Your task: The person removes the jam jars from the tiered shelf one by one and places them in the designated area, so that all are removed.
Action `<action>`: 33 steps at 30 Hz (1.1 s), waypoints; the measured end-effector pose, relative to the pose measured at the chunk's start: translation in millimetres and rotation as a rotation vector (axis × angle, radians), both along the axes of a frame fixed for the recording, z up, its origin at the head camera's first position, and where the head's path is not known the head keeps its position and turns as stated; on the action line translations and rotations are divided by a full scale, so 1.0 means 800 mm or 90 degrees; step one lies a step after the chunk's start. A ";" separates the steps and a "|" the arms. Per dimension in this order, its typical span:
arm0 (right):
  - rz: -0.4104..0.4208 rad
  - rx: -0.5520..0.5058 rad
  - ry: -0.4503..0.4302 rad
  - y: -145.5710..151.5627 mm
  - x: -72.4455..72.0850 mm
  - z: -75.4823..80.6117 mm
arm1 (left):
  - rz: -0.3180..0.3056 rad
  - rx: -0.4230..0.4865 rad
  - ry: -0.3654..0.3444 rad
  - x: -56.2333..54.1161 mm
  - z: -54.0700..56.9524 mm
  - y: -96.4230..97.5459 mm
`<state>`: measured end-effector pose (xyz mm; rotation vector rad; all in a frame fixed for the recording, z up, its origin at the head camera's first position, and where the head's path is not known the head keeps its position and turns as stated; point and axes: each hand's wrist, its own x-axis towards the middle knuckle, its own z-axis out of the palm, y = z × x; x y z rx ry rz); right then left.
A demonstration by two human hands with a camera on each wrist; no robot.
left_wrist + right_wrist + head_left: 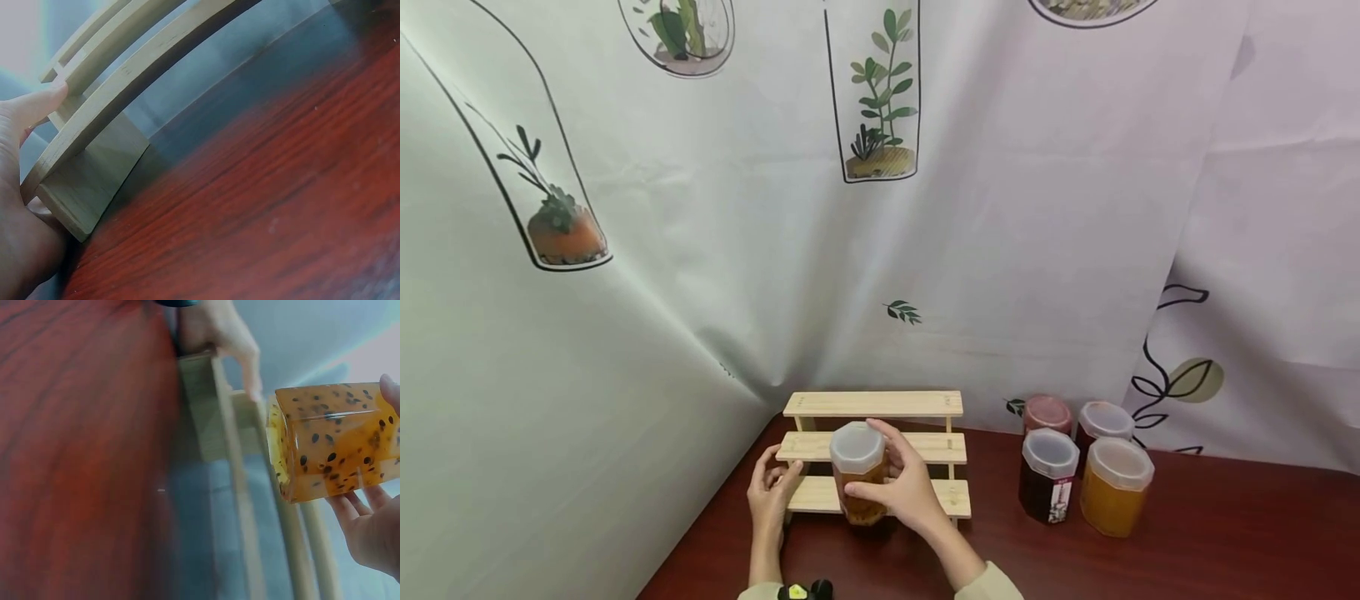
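Note:
A three-tier wooden stand (872, 404) rests on the table against the back wall. My left hand (771, 492) grips its left end; in the left wrist view the thumb (47, 103) lies by the middle board and the other fingers are partly hidden behind the side panel (94, 181). My right hand (906, 487) holds an octagonal jar (859, 475) with a whitish lid, upright in front of the stand's lower boards. Close up, the jar (337, 437) shows clear walls and orange contents with dark seeds, its base above the level of the lowest board.
To the right stand several similar jars: a red-lidded one (1047, 411) and a whitish-lidded one (1107, 419) behind, a dark one (1041, 487) and an orange-yellow one (1114, 496) in front. Plant-printed cloth (1000, 208) hangs behind and left of the dark red table (1247, 533).

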<state>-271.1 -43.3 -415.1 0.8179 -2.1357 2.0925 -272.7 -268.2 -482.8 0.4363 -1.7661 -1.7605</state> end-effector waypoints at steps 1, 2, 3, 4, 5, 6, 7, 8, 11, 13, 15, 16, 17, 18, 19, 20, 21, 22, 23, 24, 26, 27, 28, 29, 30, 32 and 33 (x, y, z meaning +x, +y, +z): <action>-0.008 -0.002 0.003 0.002 0.000 0.004 | -0.003 0.001 0.001 0.000 0.000 -0.001; -0.017 -0.004 0.005 0.003 0.001 0.008 | -0.004 0.001 0.000 0.000 0.001 -0.001; -0.026 -0.008 0.006 0.004 0.001 0.012 | -0.006 0.001 0.000 0.001 0.002 -0.002; -0.035 -0.013 0.008 0.006 0.001 0.015 | -0.008 0.002 0.000 0.002 0.003 -0.003; -0.044 -0.019 0.010 0.008 0.001 0.018 | -0.010 0.002 0.000 0.003 0.004 -0.004; -0.052 -0.025 0.011 0.010 0.000 0.022 | -0.011 0.001 -0.001 0.004 0.004 -0.005; -0.060 -0.031 0.011 0.012 0.000 0.025 | -0.012 0.000 -0.001 0.005 0.005 -0.006; -0.067 -0.037 0.010 0.015 0.000 0.028 | -0.009 -0.001 -0.002 0.006 0.005 -0.007; -0.096 -0.053 0.010 0.028 0.000 0.039 | -0.008 0.003 -0.006 0.007 0.005 -0.008; -0.116 -0.063 0.014 0.039 0.000 0.047 | -0.011 0.006 -0.006 0.006 0.004 -0.006; -0.139 -0.066 0.023 0.051 -0.001 0.054 | -0.016 0.008 -0.009 0.004 0.003 -0.004; -0.150 -0.066 0.027 0.057 -0.002 0.056 | -0.019 0.008 -0.006 0.003 0.003 -0.004; -0.159 -0.066 0.033 0.063 -0.003 0.058 | -0.021 0.008 -0.005 0.002 0.002 -0.004; -0.167 -0.068 0.039 0.069 -0.003 0.059 | -0.020 0.006 -0.007 0.002 0.001 -0.003; -0.174 -0.067 0.045 0.075 -0.003 0.059 | -0.019 0.006 -0.008 0.001 -0.001 -0.003; -0.181 -0.067 0.051 0.081 -0.003 0.058 | -0.016 0.007 -0.012 0.002 -0.002 -0.002; -0.188 -0.066 0.056 0.086 -0.003 0.057 | -0.014 0.006 -0.013 0.002 -0.003 -0.002; -0.194 -0.063 0.061 0.092 -0.003 0.056 | -0.013 0.009 -0.013 0.002 -0.004 -0.002; -0.200 -0.058 0.067 0.099 -0.003 0.054 | -0.013 0.010 -0.015 0.002 -0.005 -0.001; -0.205 -0.052 0.072 0.105 -0.002 0.052 | -0.016 0.012 -0.015 0.002 -0.006 0.000; -0.220 -0.027 0.083 0.119 0.002 0.047 | -0.022 0.017 -0.013 0.002 -0.007 0.002; -0.228 -0.012 0.087 0.126 0.003 0.044 | -0.024 0.018 -0.012 0.002 -0.008 0.002; -0.234 0.002 0.092 0.133 0.006 0.042 | -0.024 0.020 -0.012 0.002 -0.007 0.003; -0.239 0.018 0.097 0.140 0.007 0.039 | -0.025 0.021 -0.011 0.002 -0.007 0.003; -0.245 0.031 0.105 0.146 0.009 0.037 | -0.023 0.021 -0.010 0.001 -0.005 0.003; -0.257 0.051 0.115 0.158 0.011 0.034 | -0.019 0.016 -0.005 0.000 -0.001 0.000; -0.263 0.056 0.122 0.163 0.011 0.034 | -0.019 0.012 -0.003 -0.001 0.001 -0.001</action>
